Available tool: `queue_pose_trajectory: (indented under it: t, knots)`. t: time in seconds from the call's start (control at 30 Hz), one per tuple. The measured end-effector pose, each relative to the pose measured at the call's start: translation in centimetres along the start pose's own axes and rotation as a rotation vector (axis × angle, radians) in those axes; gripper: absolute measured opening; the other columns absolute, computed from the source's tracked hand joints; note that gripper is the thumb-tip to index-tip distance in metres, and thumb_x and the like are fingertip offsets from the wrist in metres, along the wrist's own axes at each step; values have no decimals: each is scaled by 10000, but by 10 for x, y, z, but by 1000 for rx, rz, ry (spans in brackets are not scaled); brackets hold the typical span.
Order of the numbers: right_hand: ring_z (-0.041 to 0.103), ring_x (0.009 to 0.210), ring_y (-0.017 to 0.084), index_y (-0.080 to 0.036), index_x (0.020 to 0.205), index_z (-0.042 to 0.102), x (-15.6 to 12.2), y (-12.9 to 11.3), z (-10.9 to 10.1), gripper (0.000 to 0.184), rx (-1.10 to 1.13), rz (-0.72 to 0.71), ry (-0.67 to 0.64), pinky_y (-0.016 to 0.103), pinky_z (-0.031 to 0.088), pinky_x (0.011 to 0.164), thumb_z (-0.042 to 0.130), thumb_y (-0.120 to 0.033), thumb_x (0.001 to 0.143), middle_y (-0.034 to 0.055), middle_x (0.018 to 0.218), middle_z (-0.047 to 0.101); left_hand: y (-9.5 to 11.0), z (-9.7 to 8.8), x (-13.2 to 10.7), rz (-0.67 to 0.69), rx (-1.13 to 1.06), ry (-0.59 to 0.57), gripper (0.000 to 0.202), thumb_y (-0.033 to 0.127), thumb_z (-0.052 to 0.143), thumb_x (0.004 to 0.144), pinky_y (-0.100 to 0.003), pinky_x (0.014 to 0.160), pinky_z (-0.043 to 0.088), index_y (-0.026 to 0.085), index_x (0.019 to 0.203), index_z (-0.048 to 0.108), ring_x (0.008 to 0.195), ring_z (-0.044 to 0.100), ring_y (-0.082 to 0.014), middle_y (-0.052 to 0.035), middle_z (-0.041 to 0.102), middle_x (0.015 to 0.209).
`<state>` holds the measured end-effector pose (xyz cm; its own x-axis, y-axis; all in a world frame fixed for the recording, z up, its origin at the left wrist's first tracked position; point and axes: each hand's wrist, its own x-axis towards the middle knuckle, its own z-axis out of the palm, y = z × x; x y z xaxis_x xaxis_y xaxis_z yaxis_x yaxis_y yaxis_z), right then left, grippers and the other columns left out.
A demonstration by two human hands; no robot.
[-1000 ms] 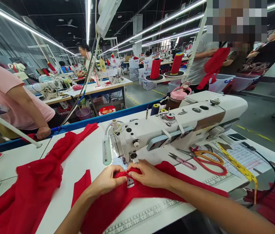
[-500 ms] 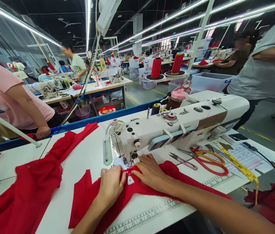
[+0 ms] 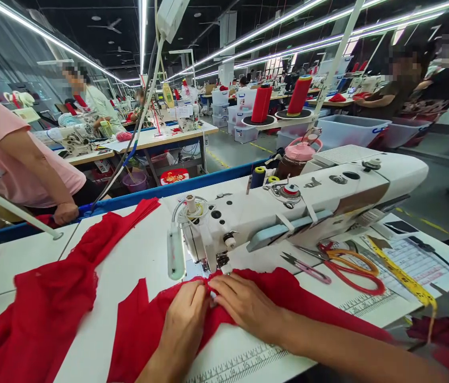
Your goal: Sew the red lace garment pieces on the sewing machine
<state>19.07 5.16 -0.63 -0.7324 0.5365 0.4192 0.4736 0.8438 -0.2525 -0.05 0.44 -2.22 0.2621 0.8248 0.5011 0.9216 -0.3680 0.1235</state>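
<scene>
- At the needle end of the white metal sewing machine point(image 3: 248, 223), a soft red fabric piece point(image 3: 132, 330) lies spread on the white table point(image 3: 128, 250), its upper edge just beside the presser foot.
- Left hand point(image 3: 184, 314): fingers narrow, drawn together, holding the fabric piece close to the needle area; back of hand uppermost.
- Right hand point(image 3: 248, 306): fingers likewise close together, holding the same piece; fingertips near the left hand's.
- Fabric extends outward past both hands; a small pale patch shows between them.
- Second item, a crumpled red fabric heap point(image 3: 52, 298), lies on the left, apart from the hands.
- Right of the machine head: pink-handled thread snips point(image 3: 312, 271), scissors with red and orange handles point(image 3: 338, 267), and a yellow measuring tape point(image 3: 401, 274) hanging over the table edge.
- Printed black ruler scale point(image 3: 244, 364) runs along the near edge.
- Co-worker's hand point(image 3: 66, 213) rests at far left, beside the blue border.
</scene>
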Motion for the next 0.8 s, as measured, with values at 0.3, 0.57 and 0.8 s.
queue_pose_trajectory:
  t: [0.3,0.57,0.8]
  knots:
    - [597,1026,295,-191,1160,647,-6,15,-3,352,-36,95,4,452,484,954,618,-472,950,81,962,695,-22,9,-22,150,125,34,411,303,504,998,-407,1028,501,111,1361,502,1174,656,-227,-114,695,1279]
    - [594,989,279,-227,969,683,-1,15,-8,282,-58,126,-14,432,457,928,593,-494,958,90,1030,689,-37,24,-30,217,134,6,425,350,542,968,-369,950,525,161,1348,557,1187,647,-245,-76,693,1294]
    - [599,1017,273,-221,951,675,-2,17,-6,274,-40,117,-18,432,460,945,609,-487,957,91,1049,691,-37,19,-28,232,146,-15,426,352,542,962,-379,934,538,163,1342,583,1190,634,-269,-103,687,1289]
